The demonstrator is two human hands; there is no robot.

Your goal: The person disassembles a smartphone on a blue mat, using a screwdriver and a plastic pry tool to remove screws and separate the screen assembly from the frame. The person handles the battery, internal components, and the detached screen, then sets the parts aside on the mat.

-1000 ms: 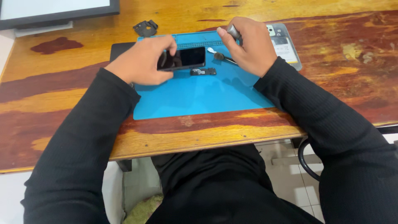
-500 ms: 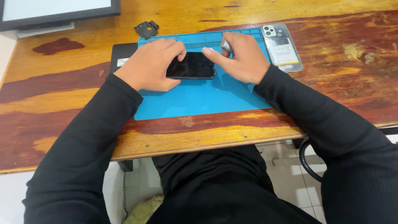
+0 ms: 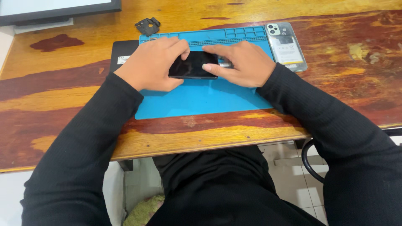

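While the dark phone (image 3: pixel 193 65) lies screen-up on the blue mat (image 3: pixel 201 98) on the wooden desk (image 3: pixel 63 100), the left hand (image 3: pixel 153 65) grips its left end and the right hand (image 3: pixel 243 62) presses fingers on its right edge. Its back cover (image 3: pixel 287 46) lies apart, just beside the mat, so the phone does not look fully closed up yet; a small black part (image 3: pixel 147 26) sits beyond.

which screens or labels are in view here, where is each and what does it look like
Phone: on the blue mat, between left hand and right hand; dark, unlit screen.
Phone back cover: right of the mat; clear, with white label and yellow strip.
Monitor: top left; black frame, pale screen.
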